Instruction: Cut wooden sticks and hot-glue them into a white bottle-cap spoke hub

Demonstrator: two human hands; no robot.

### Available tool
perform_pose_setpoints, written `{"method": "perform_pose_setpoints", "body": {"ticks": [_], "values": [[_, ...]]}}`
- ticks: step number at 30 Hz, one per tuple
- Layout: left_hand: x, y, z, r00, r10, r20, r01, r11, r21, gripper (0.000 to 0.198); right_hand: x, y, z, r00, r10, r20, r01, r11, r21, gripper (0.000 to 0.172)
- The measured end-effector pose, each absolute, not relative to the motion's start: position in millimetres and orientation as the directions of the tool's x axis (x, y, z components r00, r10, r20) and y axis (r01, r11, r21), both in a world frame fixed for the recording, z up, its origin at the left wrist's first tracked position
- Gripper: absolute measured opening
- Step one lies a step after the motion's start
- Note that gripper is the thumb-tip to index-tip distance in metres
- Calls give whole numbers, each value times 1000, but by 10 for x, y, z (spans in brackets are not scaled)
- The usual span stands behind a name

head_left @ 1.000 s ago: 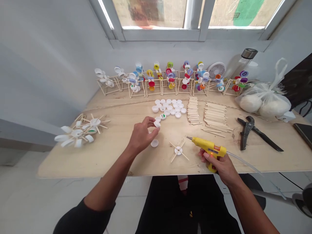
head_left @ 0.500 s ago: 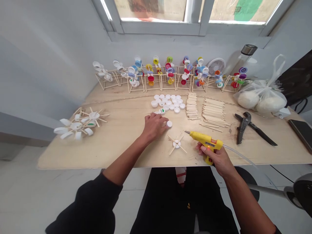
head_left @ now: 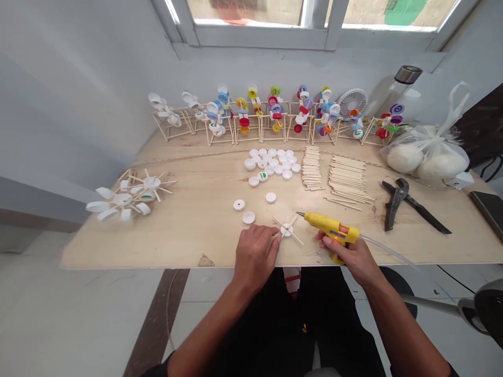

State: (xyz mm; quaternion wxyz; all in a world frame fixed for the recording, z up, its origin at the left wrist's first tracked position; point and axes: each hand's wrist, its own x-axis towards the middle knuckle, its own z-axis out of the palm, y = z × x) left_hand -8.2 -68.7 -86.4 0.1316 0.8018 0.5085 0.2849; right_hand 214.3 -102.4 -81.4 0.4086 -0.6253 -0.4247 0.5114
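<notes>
Two hands are at a wood table [head_left: 157,235] under a window [head_left: 255,26]: the left hand [head_left: 255,256], half open, touches a stick cross [head_left: 286,230], and the right hand [head_left: 351,252] grips a yellow glue gun [head_left: 330,228].

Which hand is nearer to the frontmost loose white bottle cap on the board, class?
Left. The left hand is just in front of the white bottle cap, not touching it; the right hand, holding the yellow hot glue gun, is well off to the cap's right.

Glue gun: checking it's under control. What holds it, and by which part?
The right hand holds the yellow glue gun by its handle.
</notes>
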Motion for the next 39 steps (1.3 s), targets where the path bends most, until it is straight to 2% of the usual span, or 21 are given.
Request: {"method": "perform_pose_setpoints", "body": {"ticks": [9, 13, 19, 24, 27, 32, 36, 39], "values": [[20, -795, -1048, 272, 890, 367, 757, -433, 489, 17, 2059, -1161, -759, 108, 975, -194, 402, -221, -889, 27], [27, -790, -1070, 259, 894, 366, 748, -425, 509, 16, 2030, -1183, -725, 127, 974, -189, 419, -225, -879, 20], [32, -810, -1082, 252, 887, 387, 725, -438, 532, 16, 2006, -1171, -749, 146, 961, -233, 421, -274, -865, 26], [-63, -676, -937, 200, 895, 399, 698, -416, 583, 14, 2032, -1169, -793, 142, 959, -243, 396, -280, -874, 24], [-91, -399, -701, 280, 888, 365, 724, -445, 527, 18, 2045, -1171, -813, 136, 964, -229, 394, -264, -880, 24], [193, 174, -349, 560, 809, 178, 710, -580, 400, 20, 2046, -1167, -820, 90, 970, -225, 355, -243, -903, 19], [590, 481, -348, 677, 735, 32, 705, -660, 260, 19, 2038, -1164, -823, 95, 974, -204, 348, -224, -910, 20], [818, 598, -452, 703, 711, 2, 695, -688, 211, 19, 2047, -1162, -843, 91, 975, -201, 358, -220, -908, 20]]}}
